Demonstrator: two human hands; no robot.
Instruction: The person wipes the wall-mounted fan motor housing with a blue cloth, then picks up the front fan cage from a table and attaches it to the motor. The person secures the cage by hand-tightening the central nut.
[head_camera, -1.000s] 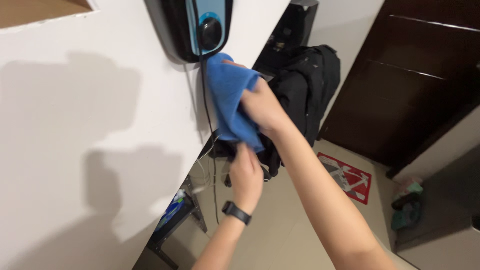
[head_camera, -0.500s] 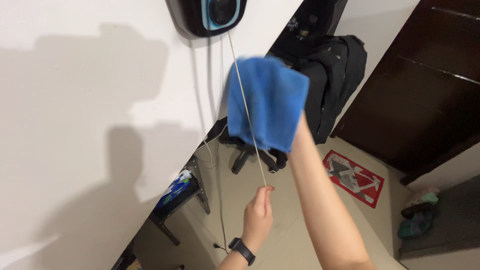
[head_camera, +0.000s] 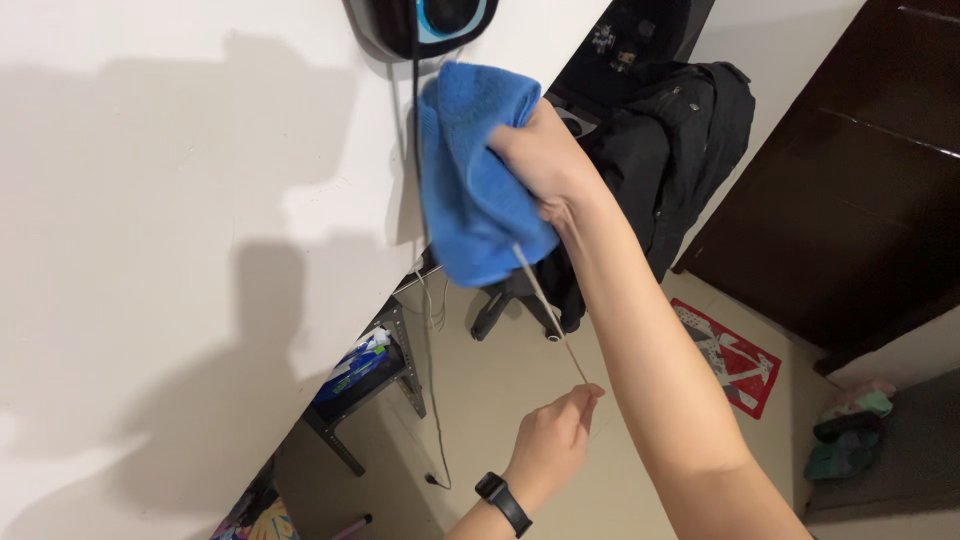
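1. Cloth, blue, hangs bunched against the white wall, just under a dark wall device.
2. Thin cord runs down from behind the cloth; a black jacket hangs nearby.
3. Right hand grips the cloth, fingers closed.
4. Left hand pinches the cord's lower end.

Blue cloth in right hand, cord in left hand

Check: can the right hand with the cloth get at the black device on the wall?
Probably yes: the right hand holds the blue cloth just under the black device, nothing between them.
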